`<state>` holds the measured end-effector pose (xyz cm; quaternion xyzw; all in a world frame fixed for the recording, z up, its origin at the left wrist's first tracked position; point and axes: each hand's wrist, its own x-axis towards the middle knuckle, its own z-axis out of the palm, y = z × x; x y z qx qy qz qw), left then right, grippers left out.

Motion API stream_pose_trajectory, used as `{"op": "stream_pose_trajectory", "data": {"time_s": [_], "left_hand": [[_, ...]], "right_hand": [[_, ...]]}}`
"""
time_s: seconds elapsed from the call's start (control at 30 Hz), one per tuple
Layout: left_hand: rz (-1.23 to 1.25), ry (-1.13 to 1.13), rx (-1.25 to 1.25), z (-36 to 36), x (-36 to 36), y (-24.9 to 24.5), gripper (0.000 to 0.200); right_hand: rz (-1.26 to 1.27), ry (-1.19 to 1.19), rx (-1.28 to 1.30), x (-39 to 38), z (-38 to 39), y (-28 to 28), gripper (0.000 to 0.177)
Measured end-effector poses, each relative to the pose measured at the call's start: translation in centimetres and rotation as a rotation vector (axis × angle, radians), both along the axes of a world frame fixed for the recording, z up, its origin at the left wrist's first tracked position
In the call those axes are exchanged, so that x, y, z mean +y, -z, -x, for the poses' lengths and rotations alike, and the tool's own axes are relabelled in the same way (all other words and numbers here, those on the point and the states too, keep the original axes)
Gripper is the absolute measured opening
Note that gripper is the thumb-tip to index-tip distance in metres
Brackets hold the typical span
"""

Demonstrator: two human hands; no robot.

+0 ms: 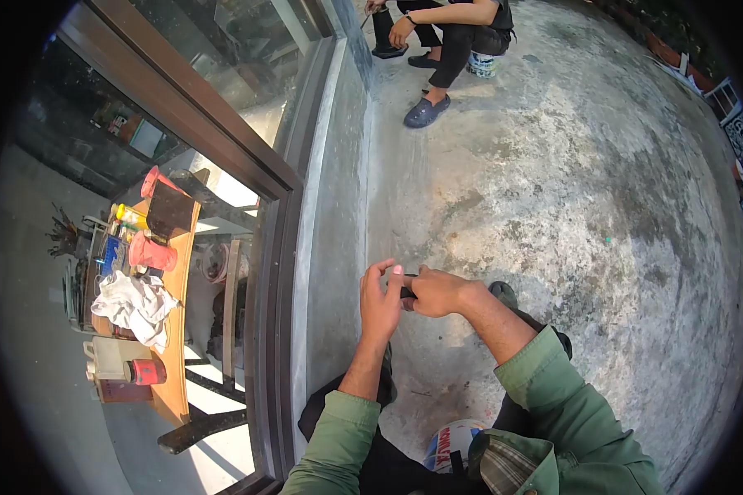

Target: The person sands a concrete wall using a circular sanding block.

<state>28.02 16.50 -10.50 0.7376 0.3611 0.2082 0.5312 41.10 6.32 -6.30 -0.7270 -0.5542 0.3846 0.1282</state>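
Note:
Both of my hands meet low in front of me, above the concrete floor, around a small black object (409, 286) whose kind I cannot make out. My right hand (439, 293) is closed on it from the right, its fingers bent inward. On the other side, my left hand (379, 304) has its thumb and a raised finger apart at the top, while its lower part meets the object. Fingers cover much of the object.
A white printed bucket (454, 441) stands between my legs. On the left, behind a framed window (285, 247), a wooden table (173, 330) carries a white cloth (134, 307), a jug (111, 359) and red containers. Ahead, another person (462, 41) sits on a bucket (482, 64).

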Motion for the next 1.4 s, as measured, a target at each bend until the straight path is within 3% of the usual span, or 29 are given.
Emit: {"op": "stream_pose_trajectory", "data": {"time_s": [0.07, 0.23, 0.33, 0.5, 1.4], "left_hand": [[-0.141, 0.062, 0.033, 0.3, -0.4, -0.6, 0.039], [-0.221, 0.171, 0.036, 0.0, -1.1, -1.3, 0.036], [-0.281, 0.241, 0.035, 0.0, -1.1, -0.7, 0.034], [-0.349, 0.301, 0.083, 0.0, -1.1, -1.2, 0.033], [-0.191, 0.324, 0.152, 0.2, -0.9, -1.2, 0.037]], "right_hand": [[-0.003, -0.029, 0.003, 0.1, 0.3, 1.2, 0.054], [-0.078, -0.107, 0.004, 0.7, 1.6, 3.5, 0.031], [-0.055, -0.092, 0.072, 0.8, 2.0, 3.8, 0.026], [-0.062, -0.073, 0.069, 0.8, 2.0, 3.2, 0.025], [0.030, -0.072, 0.061, 1.0, 2.1, 2.2, 0.022]]}}
